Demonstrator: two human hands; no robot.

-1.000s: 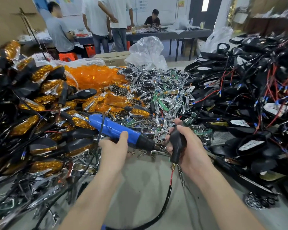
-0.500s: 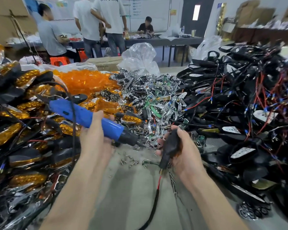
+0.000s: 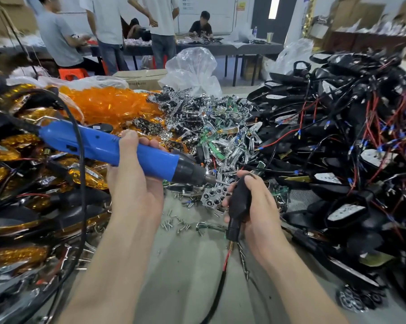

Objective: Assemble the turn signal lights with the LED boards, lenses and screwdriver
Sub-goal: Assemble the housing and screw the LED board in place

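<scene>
My left hand (image 3: pixel 134 183) grips a blue electric screwdriver (image 3: pixel 108 149), its black nose and bit pointing right at the top of a black turn signal housing (image 3: pixel 238 202). That housing stands roughly upright in the grip of my right hand (image 3: pixel 258 206), with a red and black wire (image 3: pixel 220 279) hanging from its stem. Loose screws (image 3: pixel 176 224) lie on the grey table (image 3: pixel 185 277) between my forearms. A heap of chrome reflectors and green LED boards (image 3: pixel 211 136) lies just behind the hands, and orange lenses (image 3: pixel 111 106) are piled behind my left hand.
Finished amber-lens signals (image 3: pixel 17 174) are stacked along the left. Black housings with red and black wires (image 3: pixel 351 146) fill the right side. The screwdriver's black cord (image 3: pixel 80 160) loops down on the left. Several people stand and sit at tables (image 3: pixel 244 46) in the back.
The screwdriver has swung from lifted and away back toward the housing, its bit now at the housing's top. My right hand has kept its hold on the housing.
</scene>
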